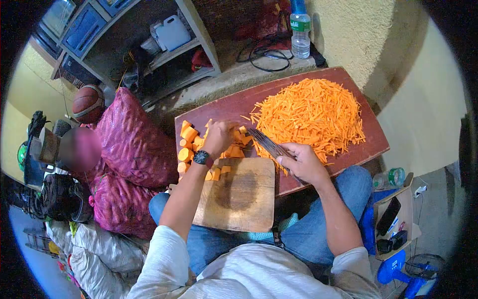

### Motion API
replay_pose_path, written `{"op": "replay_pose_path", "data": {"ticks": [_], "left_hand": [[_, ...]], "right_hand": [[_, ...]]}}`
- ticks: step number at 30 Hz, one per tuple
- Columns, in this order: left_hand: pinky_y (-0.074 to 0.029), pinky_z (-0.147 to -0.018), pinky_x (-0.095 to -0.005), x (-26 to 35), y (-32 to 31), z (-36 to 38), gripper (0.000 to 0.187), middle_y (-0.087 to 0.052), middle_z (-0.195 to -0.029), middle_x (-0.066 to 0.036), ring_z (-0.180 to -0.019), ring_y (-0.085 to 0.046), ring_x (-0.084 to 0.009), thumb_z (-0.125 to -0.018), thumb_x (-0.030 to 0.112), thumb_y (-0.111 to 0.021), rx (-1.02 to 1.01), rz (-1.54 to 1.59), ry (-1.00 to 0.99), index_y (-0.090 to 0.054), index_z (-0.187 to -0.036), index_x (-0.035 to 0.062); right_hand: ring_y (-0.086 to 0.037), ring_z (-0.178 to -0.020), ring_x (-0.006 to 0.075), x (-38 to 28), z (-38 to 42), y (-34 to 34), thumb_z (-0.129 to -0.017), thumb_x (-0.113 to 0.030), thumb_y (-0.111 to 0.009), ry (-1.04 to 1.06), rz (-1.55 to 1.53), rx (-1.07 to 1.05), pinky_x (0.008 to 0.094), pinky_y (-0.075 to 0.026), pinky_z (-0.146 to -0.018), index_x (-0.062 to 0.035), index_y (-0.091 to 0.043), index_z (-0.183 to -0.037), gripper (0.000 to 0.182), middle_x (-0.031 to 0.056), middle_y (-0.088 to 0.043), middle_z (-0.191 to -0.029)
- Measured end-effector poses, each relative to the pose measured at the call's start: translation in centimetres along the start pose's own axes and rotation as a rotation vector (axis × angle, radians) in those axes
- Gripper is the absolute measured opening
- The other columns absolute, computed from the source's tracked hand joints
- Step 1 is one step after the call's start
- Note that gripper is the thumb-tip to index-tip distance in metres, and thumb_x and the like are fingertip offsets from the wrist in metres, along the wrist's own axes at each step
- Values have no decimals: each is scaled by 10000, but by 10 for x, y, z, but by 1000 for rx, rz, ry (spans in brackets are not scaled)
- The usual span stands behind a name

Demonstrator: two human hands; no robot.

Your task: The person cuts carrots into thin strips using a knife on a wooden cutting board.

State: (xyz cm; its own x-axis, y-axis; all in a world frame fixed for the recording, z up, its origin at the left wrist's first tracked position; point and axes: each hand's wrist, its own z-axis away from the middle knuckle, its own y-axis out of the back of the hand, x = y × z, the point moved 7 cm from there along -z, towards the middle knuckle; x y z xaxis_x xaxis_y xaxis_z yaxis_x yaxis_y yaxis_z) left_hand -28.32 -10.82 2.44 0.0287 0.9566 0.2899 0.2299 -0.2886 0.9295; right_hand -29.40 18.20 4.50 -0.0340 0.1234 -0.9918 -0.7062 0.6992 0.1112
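My left hand, with a dark watch on its wrist, is among orange vegetable chunks on the red table; its fingertips are hidden, so its hold cannot be made out. My right hand grips a dark knife, its blade pointing up and left between the chunks and a big heap of thin orange strips. A worn wooden cutting board lies at the table's near edge, over my lap, with a few chunks at its upper left corner.
Full red mesh sacks and a basketball are at the left. Behind the table are a shelf, black cables and a plastic bottle. An open box and a blue fan sit at the lower right.
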Motion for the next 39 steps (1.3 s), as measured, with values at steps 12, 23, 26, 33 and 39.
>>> {"op": "replay_pose_path", "data": {"ticks": [12, 23, 26, 33, 39], "left_hand": [[-485, -992, -459, 107, 35, 188, 381, -762, -1124, -98, -1093, -694, -304, -757, -30, -723, 90, 129, -221, -789, -1122, 57], [-458, -958, -459, 104, 30, 219, 270, -690, -1140, -99, -1088, -624, -323, -849, 79, -779, 221, 255, -3, -748, -1115, 45], [-445, -969, -467, 103, 24, 215, 325, -661, -1133, -97, -1097, -593, -321, -815, 77, -772, 191, 184, -33, -749, -1137, 50], [-462, -946, -489, 97, 23, 214, 461, -662, -1140, -106, -1097, -590, -340, -722, 16, -766, 151, 220, -15, -762, -1183, 35], [-464, -935, -486, 94, 22, 213, 416, -665, -1120, -106, -1065, -596, -340, -734, 6, -780, 209, 286, -24, -752, -1149, 32]], "right_hand": [[-530, -611, 22, -13, 23, -28, -1040, -140, -715, -93, -103, -211, 218, -436, -545, 19, -697, -1389, 384, -55, -637, -797], [-733, -921, 179, -30, 61, -70, -990, -147, -737, 36, 243, -267, 384, -580, -836, 17, -713, -1344, 391, 205, -787, -1023], [-768, -998, 340, -39, 79, -79, -1005, -140, -701, -29, 401, -277, 438, -582, -873, 24, -646, -1398, 429, 262, -760, -1093], [-713, -1115, 488, -41, 105, -94, -1029, -140, -654, -58, 372, -209, 503, -566, -947, 20, -634, -1364, 371, 306, -724, -1154], [-752, -975, 388, -65, 76, -52, -1033, -127, -626, -130, 574, 70, 442, -569, -887, 18, -634, -1337, 337, 269, -722, -1018]]}}
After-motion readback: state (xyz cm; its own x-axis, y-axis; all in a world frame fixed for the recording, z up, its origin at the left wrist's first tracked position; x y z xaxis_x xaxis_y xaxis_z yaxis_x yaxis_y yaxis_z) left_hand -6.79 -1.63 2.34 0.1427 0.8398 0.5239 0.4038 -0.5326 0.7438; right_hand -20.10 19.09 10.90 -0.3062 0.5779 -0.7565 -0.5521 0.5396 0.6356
